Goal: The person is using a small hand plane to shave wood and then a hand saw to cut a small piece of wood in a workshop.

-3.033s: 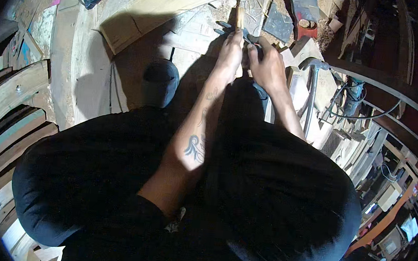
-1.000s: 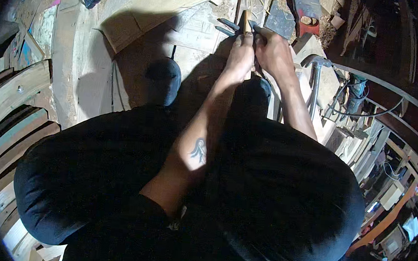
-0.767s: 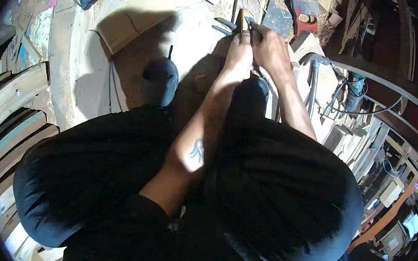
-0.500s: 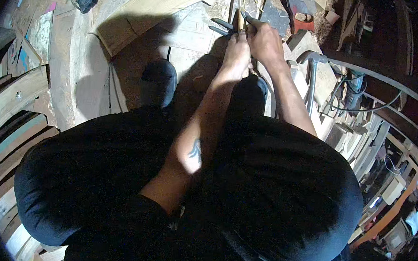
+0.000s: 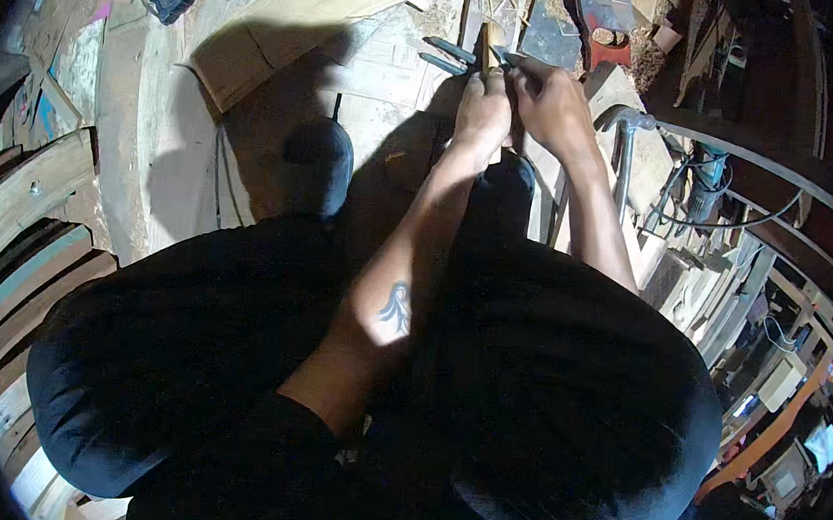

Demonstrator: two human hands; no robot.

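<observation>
My left hand [image 5: 484, 112] is closed round a narrow strip of wood [image 5: 489, 38], which points away from me between my knees. Just to its right, my right hand [image 5: 555, 108] pinches a slim dark tool [image 5: 508, 57], its tip against or very near the strip. The tool's exact kind is too small to make out. Left of the strip lie two dark handles [image 5: 446, 62], seemingly of a pair of pliers, with the far end hidden behind the wood and my left hand.
A claw hammer [image 5: 627, 130] stands out right of my right forearm. Beyond are a red saw-like handle [image 5: 609, 48] and a corded teal power tool [image 5: 708, 178]. A wide curved board [image 5: 288, 32] and a black tape measure [image 5: 171, 1] lie left; stacked planks [image 5: 27, 187] line the left edge.
My right hand has shifted right and slightly toward me, drawing the slim tool back along the strip. My left hand has moved a little nearer and right.
</observation>
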